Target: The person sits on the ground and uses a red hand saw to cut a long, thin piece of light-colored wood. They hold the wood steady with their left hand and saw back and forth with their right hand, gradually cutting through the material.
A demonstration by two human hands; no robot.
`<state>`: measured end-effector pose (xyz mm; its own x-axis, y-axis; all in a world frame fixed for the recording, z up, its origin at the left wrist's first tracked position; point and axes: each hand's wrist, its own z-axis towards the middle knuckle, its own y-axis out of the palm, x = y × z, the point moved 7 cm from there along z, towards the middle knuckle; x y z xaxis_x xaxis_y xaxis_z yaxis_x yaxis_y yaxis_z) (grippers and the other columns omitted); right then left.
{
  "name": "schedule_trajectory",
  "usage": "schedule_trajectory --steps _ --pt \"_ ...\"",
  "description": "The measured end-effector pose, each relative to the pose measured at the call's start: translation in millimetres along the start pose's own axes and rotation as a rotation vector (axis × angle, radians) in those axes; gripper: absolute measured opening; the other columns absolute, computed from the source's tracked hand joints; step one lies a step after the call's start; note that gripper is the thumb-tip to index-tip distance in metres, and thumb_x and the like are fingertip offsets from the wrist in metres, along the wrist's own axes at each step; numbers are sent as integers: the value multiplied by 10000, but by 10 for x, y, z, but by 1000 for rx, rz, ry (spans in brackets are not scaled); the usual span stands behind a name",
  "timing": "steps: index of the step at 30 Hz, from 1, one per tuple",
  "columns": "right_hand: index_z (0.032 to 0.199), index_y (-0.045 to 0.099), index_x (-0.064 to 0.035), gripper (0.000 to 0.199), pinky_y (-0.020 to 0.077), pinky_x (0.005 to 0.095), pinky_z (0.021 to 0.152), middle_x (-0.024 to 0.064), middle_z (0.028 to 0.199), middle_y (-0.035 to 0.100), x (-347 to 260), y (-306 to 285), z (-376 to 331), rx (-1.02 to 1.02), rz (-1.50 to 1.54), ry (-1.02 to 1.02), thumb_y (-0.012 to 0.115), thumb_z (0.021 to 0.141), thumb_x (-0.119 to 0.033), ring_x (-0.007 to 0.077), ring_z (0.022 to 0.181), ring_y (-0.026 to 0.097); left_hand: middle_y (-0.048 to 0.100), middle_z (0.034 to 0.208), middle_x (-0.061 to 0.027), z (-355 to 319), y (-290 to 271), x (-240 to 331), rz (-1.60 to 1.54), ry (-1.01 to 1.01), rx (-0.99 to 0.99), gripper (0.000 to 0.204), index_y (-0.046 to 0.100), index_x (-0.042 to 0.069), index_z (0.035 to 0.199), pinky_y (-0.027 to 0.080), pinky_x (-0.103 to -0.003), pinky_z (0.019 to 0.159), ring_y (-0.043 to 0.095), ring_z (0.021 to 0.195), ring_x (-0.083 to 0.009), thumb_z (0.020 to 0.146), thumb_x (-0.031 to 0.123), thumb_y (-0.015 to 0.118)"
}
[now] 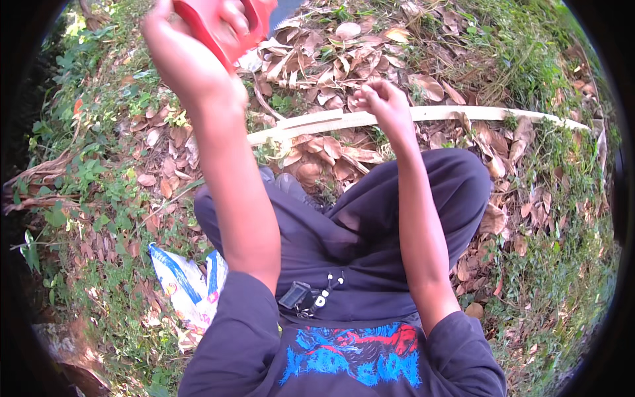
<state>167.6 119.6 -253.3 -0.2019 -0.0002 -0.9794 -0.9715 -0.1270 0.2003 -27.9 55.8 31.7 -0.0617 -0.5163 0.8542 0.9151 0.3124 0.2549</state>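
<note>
Raised at the upper left, my left hand (192, 53) is closed through the red handle of a hand saw (221, 33). Only part of the saw's blue-grey toothed blade shows; the picture's top edge cuts off the rest. My right hand (387, 106) is loosely closed, its fingers curled inward, and I see nothing in them. It is over a long, pale wooden strip (463, 114) that crosses the ground in front of my legs. A shorter pale wooden piece (311, 120) lies along the strip's left part.
I sit cross-legged in dark trousers (443, 178) on ground covered with dry leaves (317, 63) and grass. Left of my hip lies a white and blue plastic bag (182, 284). A small dark device (295, 294) rests on my lap. Green plants (73, 165) grow at the left.
</note>
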Motion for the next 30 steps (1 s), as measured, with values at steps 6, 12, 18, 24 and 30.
schedule_trajectory --steps 6,12,18,24,30 --pt "1036 597 36 263 524 309 764 111 905 657 -289 625 -559 80 -71 -7 667 941 -199 166 800 630 550 854 -59 -1026 -295 -1577 -209 -310 108 242 527 22 1063 432 -257 690 526 734 -110 971 236 461" --pt "1247 538 33 452 435 446 960 204 1165 584 76 790 -814 110 -472 -77 612 915 -264 330 1053 534 515 1048 -96 -1604 -679 -2501 -41 -520 -108 333 538 -54 1171 443 -307 907 534 1003 -181 949 162 416" --pt "1130 537 31 379 503 463 855 250 1017 642 666 712 -1056 186 -474 181 682 873 -206 382 965 653 569 1124 -172 -1913 -938 -2715 430 -568 -499 344 667 -43 1131 485 -363 925 610 1011 -270 888 185 583" --pt "1108 541 3 254 546 369 751 140 944 706 813 504 -1404 257 -422 -2 656 897 -77 191 826 681 642 1094 -216 -1261 -1629 -2748 830 -619 -785 491 611 -20 1231 552 -377 851 678 960 -322 807 215 685" --pt "1104 425 -6 144 548 301 827 172 1086 686 550 796 -1541 169 9 90 492 983 32 164 911 675 469 1372 -251 -1016 -2569 -3568 1384 -366 -713 1072 350 176 1536 364 -539 1106 489 1302 -415 672 632 790"
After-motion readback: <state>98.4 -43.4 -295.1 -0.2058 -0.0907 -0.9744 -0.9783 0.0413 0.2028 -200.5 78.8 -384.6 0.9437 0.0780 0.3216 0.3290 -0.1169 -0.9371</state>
